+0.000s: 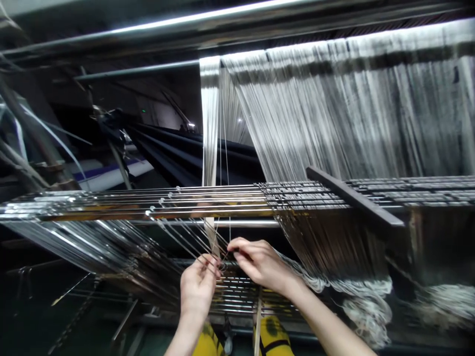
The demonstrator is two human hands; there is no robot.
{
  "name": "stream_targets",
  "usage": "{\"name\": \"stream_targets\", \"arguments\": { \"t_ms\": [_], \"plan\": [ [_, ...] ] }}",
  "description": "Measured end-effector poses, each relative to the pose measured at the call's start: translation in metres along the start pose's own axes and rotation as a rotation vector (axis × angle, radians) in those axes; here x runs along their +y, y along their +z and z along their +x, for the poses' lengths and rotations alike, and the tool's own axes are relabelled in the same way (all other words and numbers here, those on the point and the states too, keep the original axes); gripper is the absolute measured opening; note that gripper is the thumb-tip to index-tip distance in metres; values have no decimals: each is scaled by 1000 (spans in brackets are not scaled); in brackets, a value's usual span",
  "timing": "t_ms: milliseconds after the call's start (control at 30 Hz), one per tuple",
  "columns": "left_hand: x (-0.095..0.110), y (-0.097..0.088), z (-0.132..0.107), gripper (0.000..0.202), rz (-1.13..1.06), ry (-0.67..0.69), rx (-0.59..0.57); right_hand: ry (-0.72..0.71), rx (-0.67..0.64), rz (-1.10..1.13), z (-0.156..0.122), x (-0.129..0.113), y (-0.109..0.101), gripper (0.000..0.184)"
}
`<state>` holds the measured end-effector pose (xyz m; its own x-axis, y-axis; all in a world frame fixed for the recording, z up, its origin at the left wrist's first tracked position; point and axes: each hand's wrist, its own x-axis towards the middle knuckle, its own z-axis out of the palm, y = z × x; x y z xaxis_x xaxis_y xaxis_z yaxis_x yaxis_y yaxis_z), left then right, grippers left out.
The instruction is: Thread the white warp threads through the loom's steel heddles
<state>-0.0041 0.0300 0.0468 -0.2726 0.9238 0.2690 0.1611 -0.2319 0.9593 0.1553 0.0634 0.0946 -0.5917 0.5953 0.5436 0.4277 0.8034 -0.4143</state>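
Observation:
My left hand (198, 284) is closed, thumb and fingers pinching the lower part of a few thin metal heddle wires (181, 237) that slant down from the rods. Just right of it, my right hand (260, 262) is closed in a pinch on a thin thread (229, 217) that hangs from above. Fine strands cross and loop between the two sets of fingertips; their exact path is too small to follow. Behind the hands hangs a narrow band of pale warp threads (210, 118), passing down between the rods.
A wide sheet of warp threads (334, 118) fills the right, with knotted thread ends (365, 306) below. Metal heddle rods (122, 200) cross the middle, and bunched heddles (111, 252) hang at left. A dark flat bar (356, 198) lies across the rods. Dark cloth (178, 148) is behind.

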Motion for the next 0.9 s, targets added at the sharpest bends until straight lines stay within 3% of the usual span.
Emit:
{"name": "stream_targets", "arguments": {
  "t_ms": [67,133,300,400,467,500,567,667,733,900],
  "plan": [
    [-3,1,-4,26,-67,-89,-28,-8,32,23,-4,1,1,18],
    [1,5,-11,27,-36,-95,-64,11,0,-27,-4,0,2,14],
    [12,7,-24,22,146,178,-48,24,-46,-49,3,-4,3,8],
    [4,1,-18,38,-9,-67,-43,-34,2,32,-1,-3,3,13],
    [-1,-1,-14,46,-101,-234,-109,-102,42,119,-5,-1,4,18],
    [-2,-1,-13,44,-108,-254,-147,-118,54,139,-6,0,4,18],
    [2,1,-15,35,-39,-194,-151,-89,39,98,-4,0,4,16],
    [13,4,-24,26,153,25,-55,-17,-62,-27,3,-5,3,10],
    [18,3,-29,25,259,142,-89,-2,-96,-48,4,-10,1,8],
    [11,-14,-23,31,281,67,-236,95,-39,69,-9,-23,-8,17]
  ]
}}
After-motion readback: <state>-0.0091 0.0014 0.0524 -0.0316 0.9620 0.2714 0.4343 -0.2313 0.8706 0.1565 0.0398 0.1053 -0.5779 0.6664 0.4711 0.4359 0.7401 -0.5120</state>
